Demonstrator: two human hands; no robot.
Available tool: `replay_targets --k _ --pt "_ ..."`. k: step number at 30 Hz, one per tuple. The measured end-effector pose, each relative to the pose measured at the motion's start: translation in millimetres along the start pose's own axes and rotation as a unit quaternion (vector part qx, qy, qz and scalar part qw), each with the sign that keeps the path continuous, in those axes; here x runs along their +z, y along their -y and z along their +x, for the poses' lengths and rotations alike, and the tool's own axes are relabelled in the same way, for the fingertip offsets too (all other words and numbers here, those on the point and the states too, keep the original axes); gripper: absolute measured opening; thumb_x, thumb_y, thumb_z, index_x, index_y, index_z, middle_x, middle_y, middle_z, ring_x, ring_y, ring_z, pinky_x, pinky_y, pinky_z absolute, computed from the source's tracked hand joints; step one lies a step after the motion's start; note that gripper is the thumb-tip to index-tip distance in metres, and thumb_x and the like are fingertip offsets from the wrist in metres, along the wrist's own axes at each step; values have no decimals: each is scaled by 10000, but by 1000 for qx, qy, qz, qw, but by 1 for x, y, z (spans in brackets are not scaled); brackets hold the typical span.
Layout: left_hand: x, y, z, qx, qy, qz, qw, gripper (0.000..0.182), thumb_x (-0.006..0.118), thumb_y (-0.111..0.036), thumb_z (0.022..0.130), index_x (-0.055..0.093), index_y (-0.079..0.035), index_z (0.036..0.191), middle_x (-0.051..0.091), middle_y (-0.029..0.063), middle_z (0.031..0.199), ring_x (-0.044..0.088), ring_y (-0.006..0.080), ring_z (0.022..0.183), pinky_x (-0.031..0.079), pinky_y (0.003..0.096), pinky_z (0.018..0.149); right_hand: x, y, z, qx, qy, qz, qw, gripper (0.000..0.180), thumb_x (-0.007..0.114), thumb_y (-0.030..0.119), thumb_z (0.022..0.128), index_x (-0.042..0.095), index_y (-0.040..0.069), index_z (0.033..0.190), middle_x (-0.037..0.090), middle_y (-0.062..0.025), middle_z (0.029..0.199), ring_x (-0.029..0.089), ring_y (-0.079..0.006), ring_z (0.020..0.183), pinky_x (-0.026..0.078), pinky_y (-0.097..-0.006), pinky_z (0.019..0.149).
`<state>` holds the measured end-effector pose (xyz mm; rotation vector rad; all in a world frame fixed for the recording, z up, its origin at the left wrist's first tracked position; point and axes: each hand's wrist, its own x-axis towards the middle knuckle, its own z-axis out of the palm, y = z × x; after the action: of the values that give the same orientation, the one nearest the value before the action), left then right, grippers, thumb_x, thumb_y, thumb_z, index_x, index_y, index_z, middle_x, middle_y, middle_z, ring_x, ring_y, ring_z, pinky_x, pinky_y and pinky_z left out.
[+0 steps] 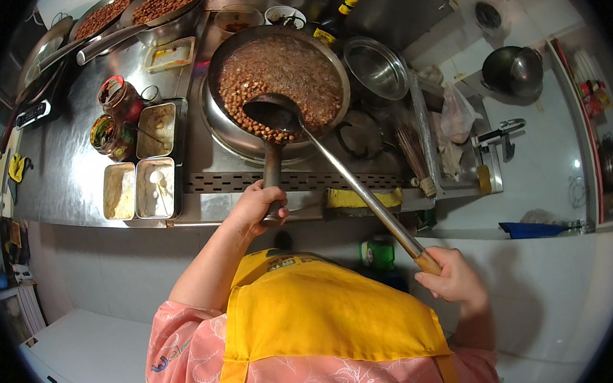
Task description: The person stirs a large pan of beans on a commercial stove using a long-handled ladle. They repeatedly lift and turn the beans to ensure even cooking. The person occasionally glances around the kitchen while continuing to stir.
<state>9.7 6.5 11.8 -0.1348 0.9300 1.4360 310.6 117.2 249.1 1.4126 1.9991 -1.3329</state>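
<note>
A wok [342,76] full of bubbling liquid and peanuts [232,98] sits over a steel ring on the stove. My left hand [260,205] grips the wok's handle [273,167], which points toward me. In my right hand [451,275] is the wooden end of a long metal ladle [359,185]. The ladle's dark bowl rests among the peanuts at the near side of the wok, just above where the handle joins. How deep it reaches into the liquid is hidden.
Steel seasoning trays [159,187] and open jars [119,97] stand on the left counter. Strainers of peanuts [166,5] lie over bowls at the back left. Right of the wok are a steel pot [376,68], a bamboo brush [412,151], a yellow cloth [362,197] and a sink faucet [500,131].
</note>
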Motion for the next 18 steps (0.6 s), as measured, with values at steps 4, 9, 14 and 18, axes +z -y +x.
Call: replay_targets --k 4,9,14,18 --pt "-1 0 0 3 7 19 1000 234 597 -36 813 429 -48 976 541 94 733 542 164 502 488 339 455 -1 -6 8 -49 -8 -96 994 242 689 148 824 571 -12 960 557 -106 652 548 -189 545 446 -338 529" --pt "1 0 0 5 -8 17 1000 227 597 -17 800 425 -41 947 536 104 715 547 185 498 485 351 442 4 -14 23 -103 -44 -197 974 274 670 201 822 549 -12 944 616 -232 746 617 -408 693 484 -446 613" --pt "0 0 1 3 -5 15 1000 223 597 -13 797 425 -41 935 532 105 707 549 193 494 484 358 438 14 -13 35 -74 -79 -295 949 258 634 216 846 521 -1 930 642 -257 796 637 -449 787 508 -511 675" --pt "0 0 0 -1 -3 12 1000 225 598 -17 801 427 -50 942 529 98 710 547 191 497 483 353 446 27 -14 54 -70 -104 -350 928 206 604 185 863 520 1 902 646 -251 767 651 -437 769 529 -517 692"
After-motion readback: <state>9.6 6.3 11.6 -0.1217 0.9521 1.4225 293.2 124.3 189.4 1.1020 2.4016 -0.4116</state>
